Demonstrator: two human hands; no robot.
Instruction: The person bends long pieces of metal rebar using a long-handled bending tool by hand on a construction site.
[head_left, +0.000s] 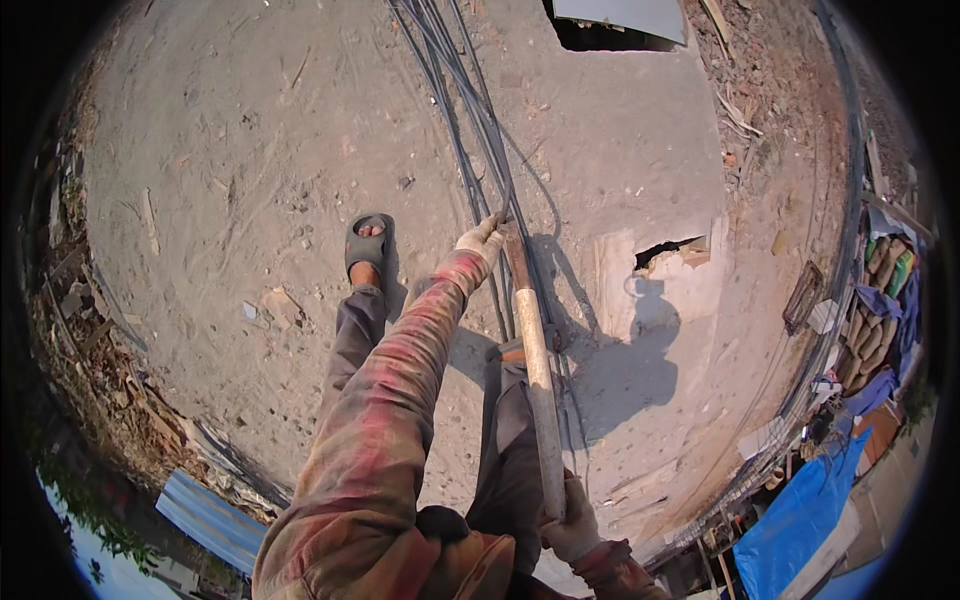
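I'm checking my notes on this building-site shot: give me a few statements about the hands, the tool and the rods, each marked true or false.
1. Both hands wear pale work gloves. True.
2. The right hand grips the long wooden tool handle near its lower end. True.
3. The left hand rests on a blue tarpaulin. False: it is at the bundle of dark steel rods.
4. The visible foot wears a boot. False: a grey open sandal.
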